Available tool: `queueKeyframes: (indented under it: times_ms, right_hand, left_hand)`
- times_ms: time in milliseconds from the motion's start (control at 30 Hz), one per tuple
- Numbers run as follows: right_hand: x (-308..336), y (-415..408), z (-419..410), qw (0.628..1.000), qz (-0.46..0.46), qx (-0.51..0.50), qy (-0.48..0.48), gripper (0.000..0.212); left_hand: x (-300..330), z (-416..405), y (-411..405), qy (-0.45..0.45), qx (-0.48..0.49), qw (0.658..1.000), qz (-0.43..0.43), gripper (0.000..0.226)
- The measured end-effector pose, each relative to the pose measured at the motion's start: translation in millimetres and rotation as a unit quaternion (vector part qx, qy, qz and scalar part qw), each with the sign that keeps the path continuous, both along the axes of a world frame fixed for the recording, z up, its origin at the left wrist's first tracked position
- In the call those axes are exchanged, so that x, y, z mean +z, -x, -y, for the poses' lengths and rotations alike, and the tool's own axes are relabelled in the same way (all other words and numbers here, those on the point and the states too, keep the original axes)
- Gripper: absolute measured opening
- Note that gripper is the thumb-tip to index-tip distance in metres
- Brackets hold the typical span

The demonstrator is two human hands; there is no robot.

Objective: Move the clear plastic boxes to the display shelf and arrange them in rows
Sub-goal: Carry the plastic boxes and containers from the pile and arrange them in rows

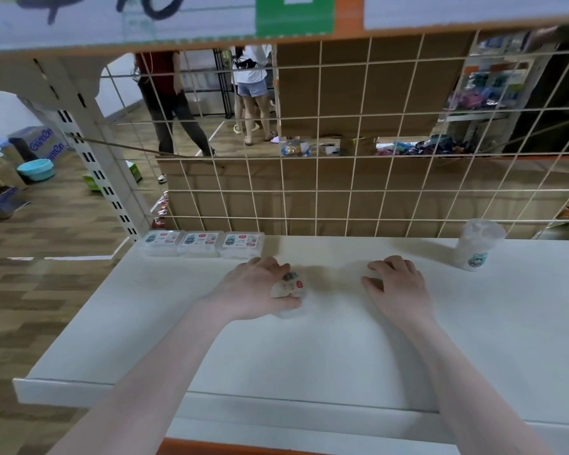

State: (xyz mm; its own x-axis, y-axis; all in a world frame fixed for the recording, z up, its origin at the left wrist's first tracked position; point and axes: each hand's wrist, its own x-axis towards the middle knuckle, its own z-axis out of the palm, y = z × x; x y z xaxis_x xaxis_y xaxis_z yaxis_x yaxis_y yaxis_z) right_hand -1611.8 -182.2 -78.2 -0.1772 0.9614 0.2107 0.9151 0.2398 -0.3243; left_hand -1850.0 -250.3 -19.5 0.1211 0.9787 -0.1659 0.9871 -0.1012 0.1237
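White shelving ran across the view, a display shelf (342,339) backed by a wire grid panel (309,178) with brown cardboard behind it, and a shop floor showed beyond where two people stood. Three clear plastic boxes (204,244) with printed labels sat side by side in a row at the shelf's back left, touching or nearly touching one another and close against the grid. The left hand (260,290) held a fourth box (289,290) just in front of and to the right of that row, fingers curled over its top and thumb under its near edge, clamped on it; the box looked tilted and blurred, so its exact contact with the shelf could not be told. The right hand (396,287) rested palm down on the shelf, well apart from the box, fingers loosely bent and slightly spread, gripping nothing visible. A single clear plastic cup (478,244) stood upright near the back right. To do this step well, the held box would probably be best levelled, slid back to the grid and set label-up beside the third box, square with its neighbours, without nudging them. Counted: four boxes, one cup, two hands.
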Motion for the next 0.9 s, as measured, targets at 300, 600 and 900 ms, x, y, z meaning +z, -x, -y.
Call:
queueKeyframes:
  times_ms: [300,600,900]
  right_hand:
    - [0,0,0,1.0,-0.004,-0.003,0.001,0.034]
    - [1,1,-1,1.0,-0.005,0.0,0.012,0.035]
    - [1,0,1,1.0,-0.005,0.001,0.005,0.033]
  left_hand:
    - [-4,-4,3,-0.1,-0.022,0.995,0.011,0.059]
    - [-7,-32,-5,-0.076,-0.084,0.993,0.031,0.051]
    - [-10,-61,-2,-0.11,-0.048,0.993,-0.016,0.046]
